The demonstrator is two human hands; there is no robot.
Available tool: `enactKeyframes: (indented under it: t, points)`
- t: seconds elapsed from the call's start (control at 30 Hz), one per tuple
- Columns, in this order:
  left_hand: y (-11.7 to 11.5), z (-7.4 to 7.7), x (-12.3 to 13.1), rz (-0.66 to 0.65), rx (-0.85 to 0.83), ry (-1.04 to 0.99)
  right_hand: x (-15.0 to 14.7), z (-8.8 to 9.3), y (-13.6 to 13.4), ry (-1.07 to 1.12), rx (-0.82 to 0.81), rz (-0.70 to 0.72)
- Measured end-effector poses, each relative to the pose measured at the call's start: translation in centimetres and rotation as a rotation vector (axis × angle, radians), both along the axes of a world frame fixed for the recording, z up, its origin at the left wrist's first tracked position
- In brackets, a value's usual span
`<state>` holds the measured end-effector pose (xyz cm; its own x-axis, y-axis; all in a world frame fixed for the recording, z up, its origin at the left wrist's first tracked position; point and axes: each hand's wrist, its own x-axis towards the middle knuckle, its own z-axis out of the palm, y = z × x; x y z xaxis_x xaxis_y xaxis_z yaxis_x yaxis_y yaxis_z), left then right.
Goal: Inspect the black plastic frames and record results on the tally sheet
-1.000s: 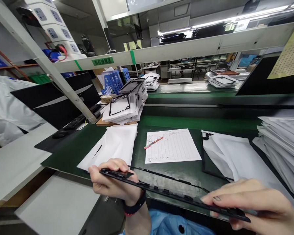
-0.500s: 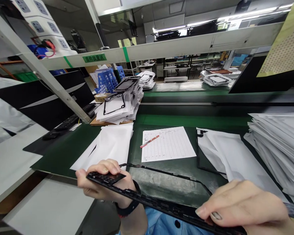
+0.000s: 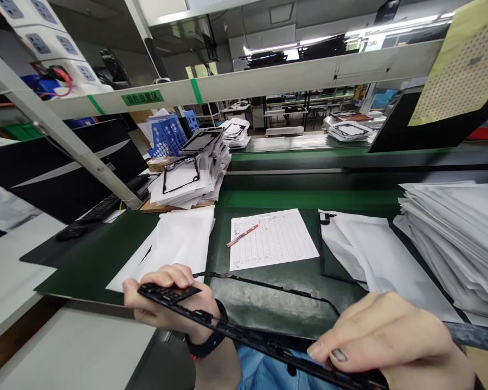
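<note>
A thin black plastic frame (image 3: 244,334), open in its middle, is held up near my body above the front of the bench. My left hand (image 3: 174,298) is closed round its left end, beside a flat dark corner panel. At the right end my right hand (image 3: 386,336) pinches the frame between thumb and fingers; part of that end is hidden behind the hand. Beyond it a printed form (image 3: 284,244) lies flat on the green mat, with a red pen (image 3: 243,236) across its left side.
White sleeves (image 3: 183,238) lie to the left. On the right are a white sleeve (image 3: 358,244) over a black panel and a tall stack of white sleeves (image 3: 451,244). Back left, more black frames (image 3: 181,173) rest on piled sleeves. A slanted metal post (image 3: 81,146) stands beside a monitor (image 3: 65,168).
The view has shifted slightly to the right, so the bench things appear further left. Both hands still hold the frame, which is tilted a little differently.
</note>
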<state>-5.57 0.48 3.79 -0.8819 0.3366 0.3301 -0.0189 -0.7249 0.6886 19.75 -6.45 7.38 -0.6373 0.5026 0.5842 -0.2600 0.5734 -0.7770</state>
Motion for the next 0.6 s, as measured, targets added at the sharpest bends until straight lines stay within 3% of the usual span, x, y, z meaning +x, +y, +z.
enactKeyframes:
  t: [0.33, 0.5, 0.6]
  points:
    - [0.2, 0.4, 0.6, -0.009, -0.016, 0.005, -0.3, 1.1, 0.1, 0.007, -0.001, -0.056]
    - [0.3, 0.1, 0.4, 0.007, -0.027, 0.004, -0.1, 0.6, -0.2, 0.001, -0.019, -0.039]
    - [0.4, 0.0, 0.5, 0.003, -0.051, -0.013, 0.0, 0.0, -0.5, -0.007, 0.013, -0.118]
